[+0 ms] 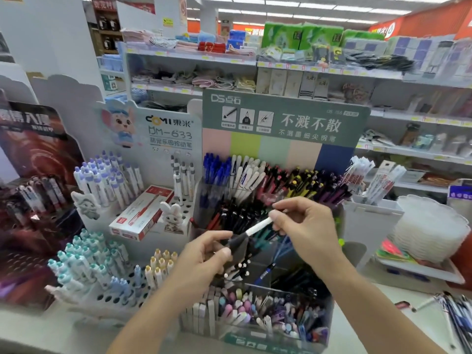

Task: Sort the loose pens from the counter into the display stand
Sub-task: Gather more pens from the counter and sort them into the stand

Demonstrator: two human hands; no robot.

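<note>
Above the tiered display stand, seen from the head camera, both hands hold one pen level over the middle compartments. The right hand pinches the pen's white end between thumb and fingertips; the left hand has thumb and fingers closed on its dark end. The dark half is blurred, so I cannot tell cap from barrel.

More loose pens lie on the counter at the far right, not yet sorted. To the left of the display stand stands a white peg-hole rack of pastel pens.

The likely trouble is misfiling: the stand's compartments are crowded with look-alike dark, white and blue pens, and this one could drop into the wrong group. If the ends are pulled apart, a cap could slip off and fall among the packed pens below. A sleeveless forearm sweeping low over the front row could also knock upright pens askew.
</note>
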